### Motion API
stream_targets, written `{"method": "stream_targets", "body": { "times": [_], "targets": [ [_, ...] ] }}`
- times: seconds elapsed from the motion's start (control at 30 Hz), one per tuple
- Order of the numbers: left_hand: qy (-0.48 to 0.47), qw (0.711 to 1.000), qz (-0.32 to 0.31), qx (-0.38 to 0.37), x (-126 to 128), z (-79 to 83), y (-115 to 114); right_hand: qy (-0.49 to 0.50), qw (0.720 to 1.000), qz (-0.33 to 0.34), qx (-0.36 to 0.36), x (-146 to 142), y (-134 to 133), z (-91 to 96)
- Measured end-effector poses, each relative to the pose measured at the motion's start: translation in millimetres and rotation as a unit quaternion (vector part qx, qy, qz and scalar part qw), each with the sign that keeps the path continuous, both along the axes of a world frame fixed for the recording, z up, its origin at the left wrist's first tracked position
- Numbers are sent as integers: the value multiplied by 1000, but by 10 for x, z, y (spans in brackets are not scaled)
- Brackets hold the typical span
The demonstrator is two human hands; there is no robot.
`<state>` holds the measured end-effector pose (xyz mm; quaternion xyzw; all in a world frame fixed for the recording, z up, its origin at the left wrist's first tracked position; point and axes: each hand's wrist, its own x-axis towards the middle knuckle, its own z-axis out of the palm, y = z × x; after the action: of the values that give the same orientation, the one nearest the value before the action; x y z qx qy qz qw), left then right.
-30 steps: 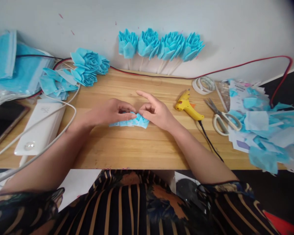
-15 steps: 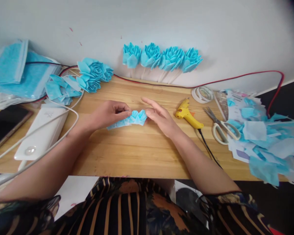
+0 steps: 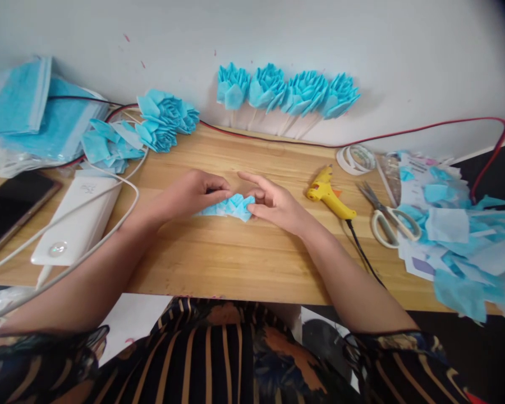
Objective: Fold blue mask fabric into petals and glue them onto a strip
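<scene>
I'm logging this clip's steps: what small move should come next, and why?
Probably fold another bit of the blue strip: its end at the right hand looks bunched, while the part by the left hand looks flatter.

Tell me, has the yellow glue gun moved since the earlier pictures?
No. Against the wooden table and the scissors, the yellow glue gun keeps its place; only the view shifted.

Open front tabletop (image 3: 235, 258), glue gun (image 3: 329, 196) blocking right
</scene>
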<state>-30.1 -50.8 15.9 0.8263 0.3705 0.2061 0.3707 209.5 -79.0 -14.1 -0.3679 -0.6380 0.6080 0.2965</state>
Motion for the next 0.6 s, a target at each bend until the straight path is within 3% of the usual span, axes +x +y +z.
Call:
{"method": "stream_targets", "body": {
  "times": [0.27, 0.43, 0.5, 0.6],
  "targets": [
    [0, 999, 39, 36, 67, -1, -77, -21, 1000, 2, 21, -74, -21, -47],
    [-101, 975, 160, 114, 119, 121, -195, 25, 997, -64, -23, -99, -4, -23],
    [-136, 968, 189, 89, 147, 168, -257, 58, 992, -104, -48, -92, 16, -12],
    [-132, 978, 156, -41, 205, 163, -309, 107, 981, -147, -73, -69, 47, -10]
  ]
}}
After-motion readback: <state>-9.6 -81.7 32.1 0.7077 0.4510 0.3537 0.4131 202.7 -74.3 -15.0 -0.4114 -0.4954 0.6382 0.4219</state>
